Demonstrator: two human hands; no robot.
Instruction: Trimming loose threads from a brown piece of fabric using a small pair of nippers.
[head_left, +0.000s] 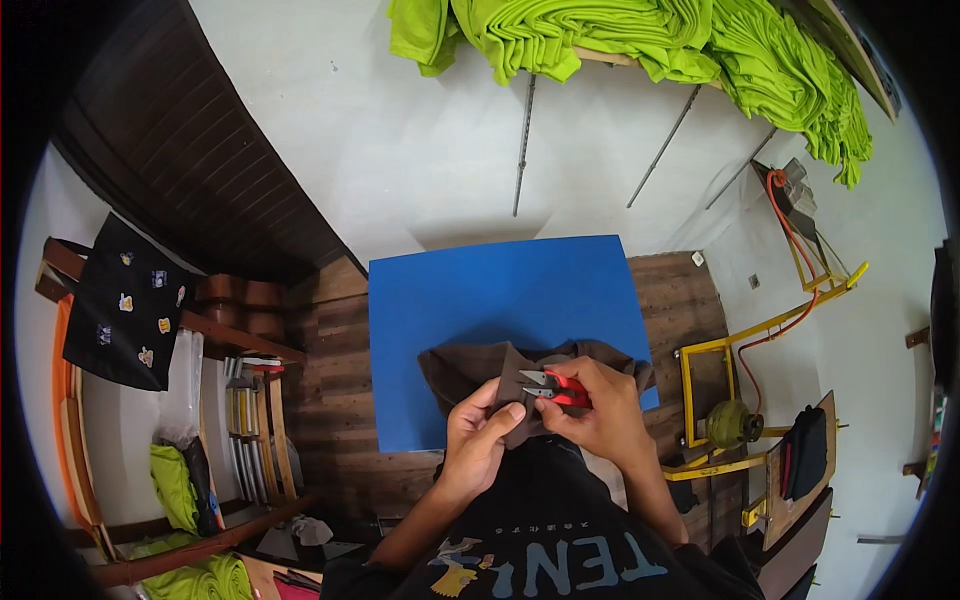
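Dark brown fabric (470, 372) lies bunched over the near part of a blue tabletop (490, 290), with one edge raised toward me. My left hand (477, 435) pinches that raised edge between thumb and fingers. In my right hand (605, 415) is a pair of red-handled thread snips (562, 388), gripped by the handles. Their two metal blades point left and stand apart, right at the fabric beside my left fingertips. Any thread between the blades is too small to make out.
Lime-green garments (600, 35) hang in a thick row on the far wall. A yellow metal frame (690, 400) with a motor (733, 425) stands at right. On the left are a black tote bag (125, 300) and a wooden rack (270, 430). Plank flooring (335, 370) surrounds the table.
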